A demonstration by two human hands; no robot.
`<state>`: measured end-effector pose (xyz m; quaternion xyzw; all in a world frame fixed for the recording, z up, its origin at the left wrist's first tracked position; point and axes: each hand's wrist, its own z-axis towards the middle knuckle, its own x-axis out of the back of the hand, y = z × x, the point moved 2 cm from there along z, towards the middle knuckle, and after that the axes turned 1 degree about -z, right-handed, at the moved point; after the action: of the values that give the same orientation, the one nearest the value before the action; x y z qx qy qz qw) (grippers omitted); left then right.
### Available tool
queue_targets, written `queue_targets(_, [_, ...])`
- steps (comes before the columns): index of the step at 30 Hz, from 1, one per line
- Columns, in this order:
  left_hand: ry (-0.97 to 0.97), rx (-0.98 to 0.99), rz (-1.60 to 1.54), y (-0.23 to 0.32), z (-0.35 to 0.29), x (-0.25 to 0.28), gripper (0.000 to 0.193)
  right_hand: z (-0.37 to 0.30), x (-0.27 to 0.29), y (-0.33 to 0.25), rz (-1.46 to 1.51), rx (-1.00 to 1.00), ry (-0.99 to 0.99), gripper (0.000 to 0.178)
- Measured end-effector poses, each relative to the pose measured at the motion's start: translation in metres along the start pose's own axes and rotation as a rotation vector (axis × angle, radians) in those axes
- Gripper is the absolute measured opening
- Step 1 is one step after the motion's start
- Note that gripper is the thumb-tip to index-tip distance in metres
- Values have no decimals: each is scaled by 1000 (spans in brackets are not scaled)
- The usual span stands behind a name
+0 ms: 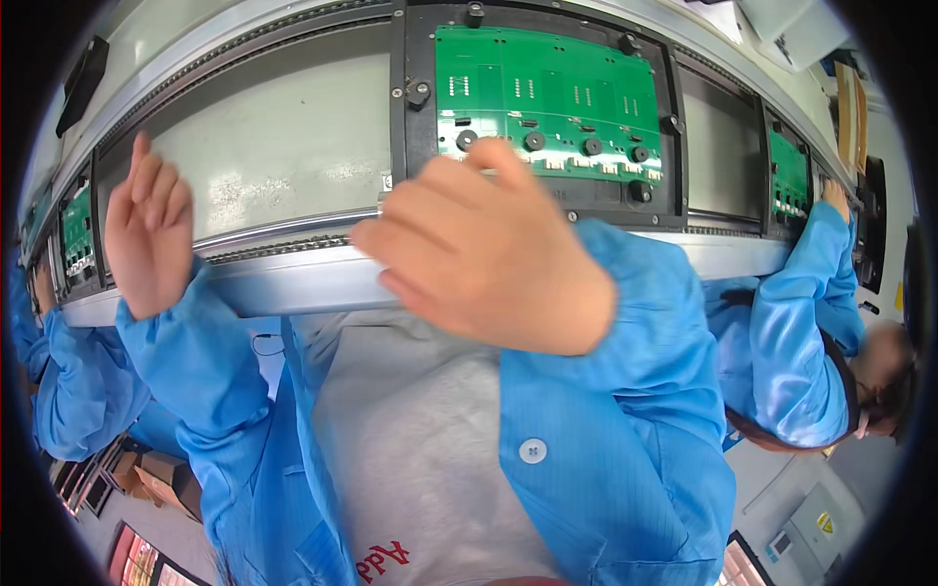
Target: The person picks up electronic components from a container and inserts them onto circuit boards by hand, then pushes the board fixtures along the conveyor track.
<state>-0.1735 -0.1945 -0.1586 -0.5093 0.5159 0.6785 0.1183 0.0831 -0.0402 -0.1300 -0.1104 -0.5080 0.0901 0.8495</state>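
Note:
A green circuit board point(547, 93) lies in a black carrier frame point(415, 59) on the conveyor, with several round black knobs and a row of white connectors along its near side. My right hand point(489, 249), blurred by motion, hovers over the frame's near left corner and the rail. Its back is toward me and the fingers curl under; whatever they hold, if anything, is hidden. My left hand point(149, 230) is raised over the left stretch of the conveyor, index finger stretched up, the other fingers loosely bent. Nothing shows in it.
A metal conveyor rail point(293, 278) with a chain runs across in front of me. Further carriers with green boards stand at the left point(76, 230) and right point(789, 176). Co-workers in blue coats reach in from both sides; a co-worker's hand point(835, 198) touches the right carrier.

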Motion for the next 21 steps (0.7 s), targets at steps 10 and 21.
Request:
queue_targets(10, [120, -105, 56, 111, -67, 103, 24, 1, -20, -4, -149, -43, 21, 26])
queue_targets(21, [442, -356, 168, 58, -62, 55, 18, 2, -2, -11, -46, -93, 43, 18])
